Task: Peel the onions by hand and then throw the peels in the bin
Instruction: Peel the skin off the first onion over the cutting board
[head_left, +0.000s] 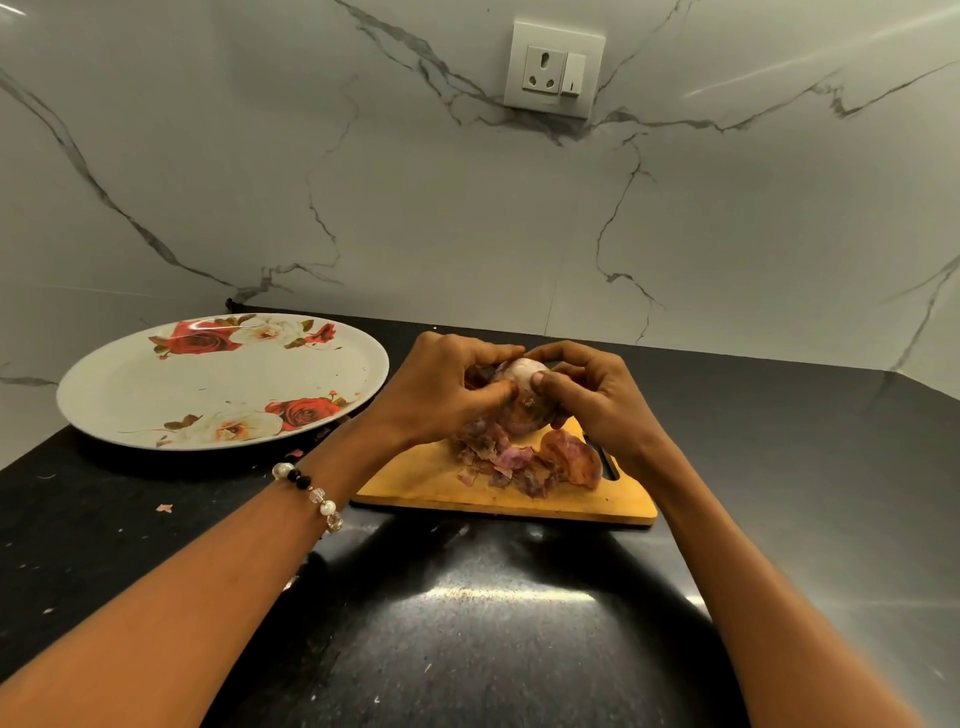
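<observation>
A partly peeled pinkish onion (522, 382) is held just above the wooden cutting board (431, 483). My left hand (447, 387) grips it from the left, thumb pressed on its skin. My right hand (592, 395) grips it from the right, thumb on its root end. Below the onion, a pile of purple and brown peels (498, 460) lies on the board. A brown, unpeeled onion (574, 460) sits at the pile's right end. No bin is in view.
A large white plate with red roses (156, 395) rests on the black counter (467, 623) to the left of the board. Small peel scraps (164, 507) lie on the counter. A marble wall with a socket (553, 70) stands behind.
</observation>
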